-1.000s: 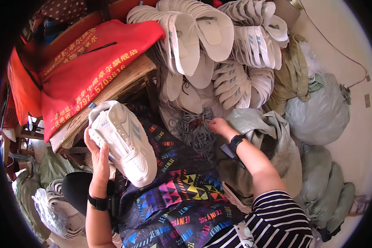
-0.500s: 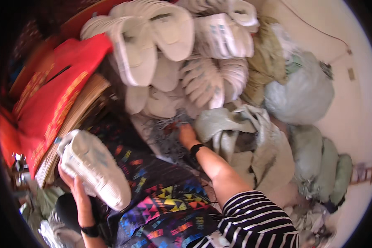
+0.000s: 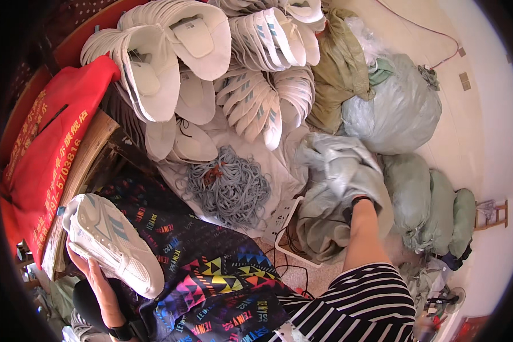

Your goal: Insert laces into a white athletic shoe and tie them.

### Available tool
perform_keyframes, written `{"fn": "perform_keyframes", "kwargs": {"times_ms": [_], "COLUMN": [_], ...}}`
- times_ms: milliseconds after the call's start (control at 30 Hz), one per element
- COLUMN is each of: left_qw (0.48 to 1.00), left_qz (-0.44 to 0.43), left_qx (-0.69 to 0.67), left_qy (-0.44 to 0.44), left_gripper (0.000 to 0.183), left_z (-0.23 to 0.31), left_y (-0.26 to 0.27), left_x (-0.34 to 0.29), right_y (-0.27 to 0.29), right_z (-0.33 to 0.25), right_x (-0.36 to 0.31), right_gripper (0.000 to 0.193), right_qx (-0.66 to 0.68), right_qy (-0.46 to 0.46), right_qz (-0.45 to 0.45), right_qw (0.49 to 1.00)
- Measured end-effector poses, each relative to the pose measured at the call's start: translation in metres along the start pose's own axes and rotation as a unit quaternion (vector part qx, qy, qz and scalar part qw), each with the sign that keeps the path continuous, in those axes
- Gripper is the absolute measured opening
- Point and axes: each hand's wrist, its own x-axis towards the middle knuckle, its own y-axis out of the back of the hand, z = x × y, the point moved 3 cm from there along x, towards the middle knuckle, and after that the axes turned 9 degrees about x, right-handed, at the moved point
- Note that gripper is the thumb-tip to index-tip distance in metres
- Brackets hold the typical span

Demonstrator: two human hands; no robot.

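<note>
My left hand point(image 3: 98, 285) is closed on a white sneaker point(image 3: 117, 245) with grey-blue stripes, held at the left above my lap. The sneaker lies tilted, its toe toward me, and the dark patterned apron point(image 3: 211, 273) is beside it. My right forearm point(image 3: 363, 231) reaches to a pale grey-green sack point(image 3: 336, 171) right of the middle. Past the wristband point(image 3: 352, 206), my right hand is hidden in the sack's folds, so its fingers do not show. A heap of grey-blue shoelaces point(image 3: 231, 188) lies on a white cloth left of the sack.
Rows of stacked white shoe uppers point(image 3: 202, 43) stand at the far side. A red cloth point(image 3: 57, 154) covers a wooden edge at the left. Stuffed grey sacks point(image 3: 393, 108) stand at the right. A white-rimmed tray point(image 3: 290, 228) with dark cables sits beside the working sack.
My right hand has moved from the shoelace heap rightward into the sack, whose folds have shifted. The left hand still holds the sneaker. The view has shifted slightly.
</note>
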Motion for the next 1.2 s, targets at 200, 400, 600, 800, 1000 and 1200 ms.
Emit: {"fn": "perform_keyframes", "kwargs": {"times_ms": [200,400,600,800,1000,1200], "left_qw": [0.999,1.0,0.998,1.0,0.992,0.984], "left_qz": [0.038,0.001,-0.019,-0.025,0.072,-0.001], "left_qx": [0.013,0.001,0.021,-0.019,0.074,0.021], "left_qy": [0.018,-0.019,-0.05,0.003,-0.078,-0.175], "left_gripper": [0.075,0.071,0.069,0.062,0.045,0.053], "left_z": [0.0,0.006,0.02,0.019,0.041,0.113], "left_y": [0.013,0.001,0.016,0.026,0.04,0.025], "left_x": [-0.012,-0.005,-0.015,-0.029,-0.03,-0.022], "right_y": [-0.01,0.031,-0.009,-0.018,0.041,0.27], "right_z": [-0.062,-0.28,-0.376,-0.413,-0.404,-0.454], "right_x": [0.011,-0.063,-0.034,-0.029,-0.025,-0.21], "right_gripper": [0.036,0.024,0.033,0.042,0.029,0.019], "right_qx": [0.078,0.143,0.394,0.268,0.545,0.473], "right_qy": [-0.064,0.255,0.215,0.18,0.274,0.61], "right_qz": [-0.105,0.033,0.047,0.181,0.03,-0.047], "right_qw": [0.989,0.956,0.893,0.929,0.792,0.634]}}
